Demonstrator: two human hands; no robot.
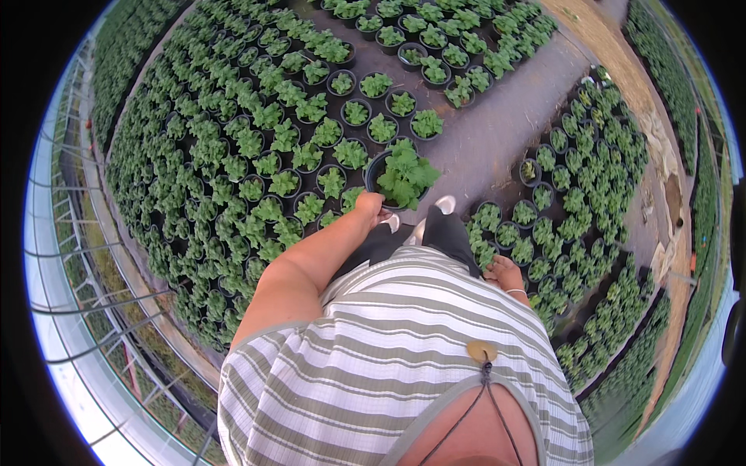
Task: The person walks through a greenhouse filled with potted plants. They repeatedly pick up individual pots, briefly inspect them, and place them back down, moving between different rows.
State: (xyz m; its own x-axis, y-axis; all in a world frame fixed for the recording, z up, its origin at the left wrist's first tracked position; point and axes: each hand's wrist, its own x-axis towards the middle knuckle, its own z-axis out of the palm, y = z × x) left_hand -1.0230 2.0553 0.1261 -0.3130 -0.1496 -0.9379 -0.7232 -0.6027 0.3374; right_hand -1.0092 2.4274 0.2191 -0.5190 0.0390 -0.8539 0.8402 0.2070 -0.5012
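Observation:
My left hand (371,209) grips the rim of a black plastic plant pot (377,165). A leafy green potted plant (408,173) grows in it, larger in view than those around. The pot is in front of my feet, over the edge of the left block of pots. My right hand (503,272) hangs low by my right side with its fingers partly curled. It is close to a green plant (482,254) at the edge of the right block; whether it grips a pot there is hidden.
Dense rows of potted plants (268,163) fill the left side. Another block of potted plants (574,201) stands on the right. Between them runs a dark ground-cloth aisle (495,110). A straw-coloured path (620,58) lies beyond, and metal greenhouse framing (111,326) curves along the far left.

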